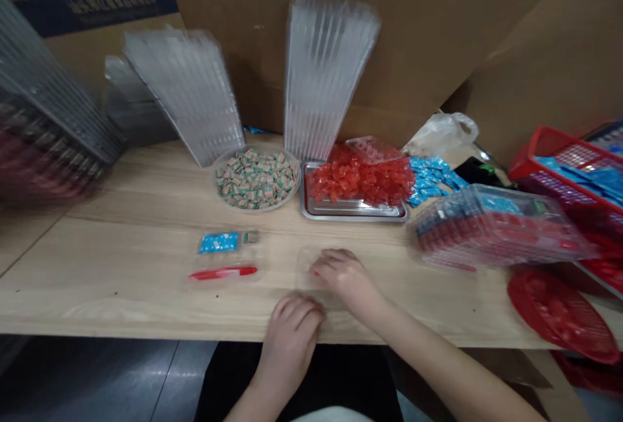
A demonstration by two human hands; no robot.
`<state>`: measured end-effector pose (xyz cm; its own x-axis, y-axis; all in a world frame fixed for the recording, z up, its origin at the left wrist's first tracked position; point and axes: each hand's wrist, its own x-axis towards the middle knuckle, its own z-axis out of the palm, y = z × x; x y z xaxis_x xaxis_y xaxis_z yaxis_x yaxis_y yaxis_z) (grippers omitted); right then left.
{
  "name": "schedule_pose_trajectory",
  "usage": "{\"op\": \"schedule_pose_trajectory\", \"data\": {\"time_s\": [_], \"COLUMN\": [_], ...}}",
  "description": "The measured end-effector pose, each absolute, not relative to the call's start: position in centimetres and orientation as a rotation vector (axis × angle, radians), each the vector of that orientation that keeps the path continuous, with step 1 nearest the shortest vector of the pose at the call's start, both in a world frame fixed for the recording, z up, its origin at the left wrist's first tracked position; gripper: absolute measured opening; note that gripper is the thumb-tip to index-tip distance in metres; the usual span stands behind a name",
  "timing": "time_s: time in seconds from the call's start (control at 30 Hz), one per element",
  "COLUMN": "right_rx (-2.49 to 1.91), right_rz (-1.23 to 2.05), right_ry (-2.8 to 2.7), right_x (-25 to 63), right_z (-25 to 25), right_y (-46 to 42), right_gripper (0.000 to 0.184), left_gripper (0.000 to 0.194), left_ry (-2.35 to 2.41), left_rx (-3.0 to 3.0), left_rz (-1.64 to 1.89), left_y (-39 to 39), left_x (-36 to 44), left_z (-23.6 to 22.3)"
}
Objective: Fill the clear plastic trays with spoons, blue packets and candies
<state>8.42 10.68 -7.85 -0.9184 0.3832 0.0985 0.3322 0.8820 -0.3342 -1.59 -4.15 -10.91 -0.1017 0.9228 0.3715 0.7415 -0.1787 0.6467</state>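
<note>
Along the front edge of the pale wooden worktop (146,292), the left hand (289,344) is resting with its fingers curled narrowly and nothing showing in them, while the right hand (345,279) is lying just beyond it, fingers bent over the edge of a clear plastic tray (309,266); whether those fingers are gripping the tray cannot be told. The tray is sitting flat on the worktop, near the front edge and about midway along. Just to its left, a second clear tray (226,256) is lying with a blue wrapped sweet, a small striped sweet and a red strip in it. Toward the back edge, a round clear dish (256,178) is holding striped sweets, and a steel tray (350,211) is carrying a heap of red jelly sweets (360,178). Blue wrapped sweets (431,178) are lying beside the steel tray, with a white plastic bag (442,133) behind them. Stacks of clear trays (324,74) are leaning against cardboard sheets (413,32). Another stack (496,227), blurred, is lying near the right end, beside a red basket (564,169) and a red oval basket (559,315).
</note>
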Motion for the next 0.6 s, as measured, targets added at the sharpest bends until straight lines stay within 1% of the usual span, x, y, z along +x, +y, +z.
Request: {"op": "schedule_pose_trajectory", "data": {"time_s": [0.07,0.1,0.17,0.27,0.33,0.4,0.47,0.6], "right_rx": [-0.524,-0.589,-0.895,-1.392,-1.500,-1.532,-1.538,-1.396], "right_rz": [0.544,0.587,0.568,0.230,0.101,0.075,0.085,0.159], "right_ry": [-2.906,-2.866,-2.654,-2.207,-2.100,-2.089,-2.107,-2.265], "right_x": [8.6,8.7,9.2,9.9,9.5,8.4,6.9,5.1], "right_z": [-7.8,-7.7,-7.4,-7.2,-7.5,-8.1,-8.8,-9.3], "right_y": [12.3,13.9,18.2,25.1,28.0,28.5,27.2,23.2], "right_gripper": [0.010,0.010,0.013,0.024,0.034,0.041,0.044,0.039], "left_gripper": [0.028,0.028,0.028,0.029,0.030,0.027,0.032,0.046], "left_ry": [1.840,1.841,1.834,1.820,1.876,1.972,2.044,2.214], "left_rx": [1.953,1.970,2.033,2.137,2.138,2.077,2.004,2.002], "left_rz": [1.166,1.177,1.220,1.225,1.117,0.987,0.901,0.752], "left_y": [-4.2,-4.3,-4.3,-2.6,0.3,4.7,9.8,18.0], "left_x": [-1.6,-1.6,-2.0,-3.5,-4.7,-5.7,-6.4,-6.5], "left_z": [-10.9,-10.9,-10.7,-9.5,-8.2,-6.9,-5.9,-6.0]}}
